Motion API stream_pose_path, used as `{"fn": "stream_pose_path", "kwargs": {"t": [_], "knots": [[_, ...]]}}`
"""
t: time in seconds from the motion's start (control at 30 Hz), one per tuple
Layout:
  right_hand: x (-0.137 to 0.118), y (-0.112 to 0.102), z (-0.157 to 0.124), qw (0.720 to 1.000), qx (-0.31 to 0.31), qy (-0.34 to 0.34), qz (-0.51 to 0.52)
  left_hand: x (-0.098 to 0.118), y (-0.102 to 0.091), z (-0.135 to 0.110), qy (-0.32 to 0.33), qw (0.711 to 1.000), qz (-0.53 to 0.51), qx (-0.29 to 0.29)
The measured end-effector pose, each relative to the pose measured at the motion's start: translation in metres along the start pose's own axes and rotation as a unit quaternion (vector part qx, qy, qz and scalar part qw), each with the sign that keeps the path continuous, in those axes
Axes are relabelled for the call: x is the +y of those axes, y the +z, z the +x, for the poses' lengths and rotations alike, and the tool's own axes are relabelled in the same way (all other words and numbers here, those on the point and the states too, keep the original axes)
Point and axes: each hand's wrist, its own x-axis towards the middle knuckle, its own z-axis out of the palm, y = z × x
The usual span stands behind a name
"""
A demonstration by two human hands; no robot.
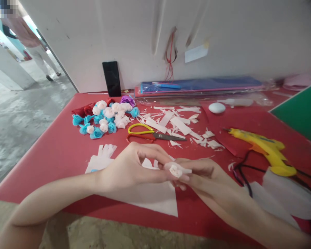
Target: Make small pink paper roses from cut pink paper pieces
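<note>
Between both hands, above the front of the red table, is a small white paper flower with a rolled centre. My left hand pinches it from the left, thumb and fingers closed. From the other side my right hand grips the flower and a short strip end of its paper. Under my hands lies a white paper sheet, partly covered by them, with cut strips at its upper left. Scissors with yellow and red handles rest just beyond my left hand.
Finished paper flowers in several colours cluster at the back left. White paper scraps lie mid-table. A yellow glue gun with a black cord sits at the right. A phone leans on the wall. A person stands far left.
</note>
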Motion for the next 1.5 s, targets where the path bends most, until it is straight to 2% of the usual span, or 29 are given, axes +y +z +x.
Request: {"fn": "stream_pose_path", "kwargs": {"t": [0.1, 0.37, 0.6, 0.77, 1.1, 1.23, 1.33, 1.5], "knots": [[0.003, -0.001, 0.0, 1.0, 0.011, -0.003, 0.009, 0.0, 0.0, 0.0, -0.002, 1.0, 0.005, 0.008], [0.0, 0.008, -0.001, 0.995, 0.097, -0.032, 0.011, -0.001, 0.0, 0.0, 0.001, 0.999, 0.032, 0.028], [0.001, 0.009, -0.001, 0.996, 0.08, -0.021, 0.027, -0.006, 0.002, -0.001, 0.033, 0.997, 0.037, 0.052], [0.0, 0.012, -0.004, 0.993, 0.107, -0.029, 0.035, -0.015, 0.005, -0.001, 0.059, 0.996, 0.008, 0.073], [-0.001, 0.018, -0.005, 0.977, 0.199, -0.053, -0.053, -0.023, 0.01, 0.001, 0.044, 0.993, -0.035, 0.106], [-0.003, 0.019, -0.003, 0.973, 0.201, -0.072, -0.092, -0.024, 0.013, 0.001, 0.035, 0.992, -0.042, 0.113], [-0.003, 0.017, -0.002, 0.973, 0.196, -0.083, -0.093, -0.023, 0.013, 0.0, 0.021, 0.992, -0.076, 0.098], [-0.006, 0.012, -0.006, 0.985, 0.159, -0.041, -0.056, -0.023, 0.008, -0.003, 0.043, 0.978, -0.201, 0.027]]}}
